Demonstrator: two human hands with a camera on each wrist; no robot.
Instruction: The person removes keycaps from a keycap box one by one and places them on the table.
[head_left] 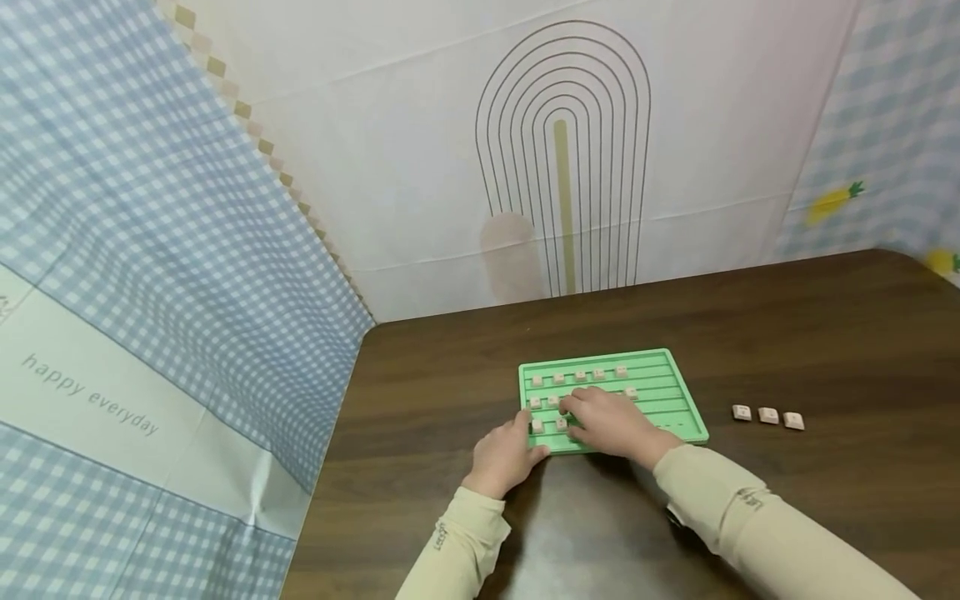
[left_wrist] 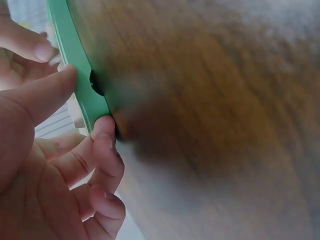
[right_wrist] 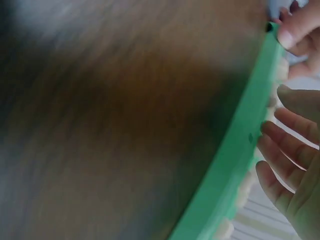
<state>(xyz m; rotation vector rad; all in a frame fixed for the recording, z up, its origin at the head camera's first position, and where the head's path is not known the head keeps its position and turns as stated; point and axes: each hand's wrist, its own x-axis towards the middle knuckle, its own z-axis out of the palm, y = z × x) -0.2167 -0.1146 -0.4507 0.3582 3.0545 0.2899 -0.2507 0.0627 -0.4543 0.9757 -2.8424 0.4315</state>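
A green ridged tray [head_left: 686,408] lies on the table with rows of cream keycaps [head_left: 580,376] on it. My left hand [head_left: 501,454] grips the tray's near left corner; in the left wrist view its thumb is on the top of the rim and its fingers bend round the side. Over the front rows is my right hand [head_left: 611,421], thumb and fingers bent down around a keycap [head_left: 561,424] in the nearest row. The fingertips are right at that keycap, and the hand hides part of the middle rows.
Three loose keycaps [head_left: 768,415] lie in a short line to the right of the tray. The dark wooden table [head_left: 442,375] meets a patterned cloth backdrop [head_left: 420,167] at the back, and a checked cloth [head_left: 187,208] hangs along the left side.
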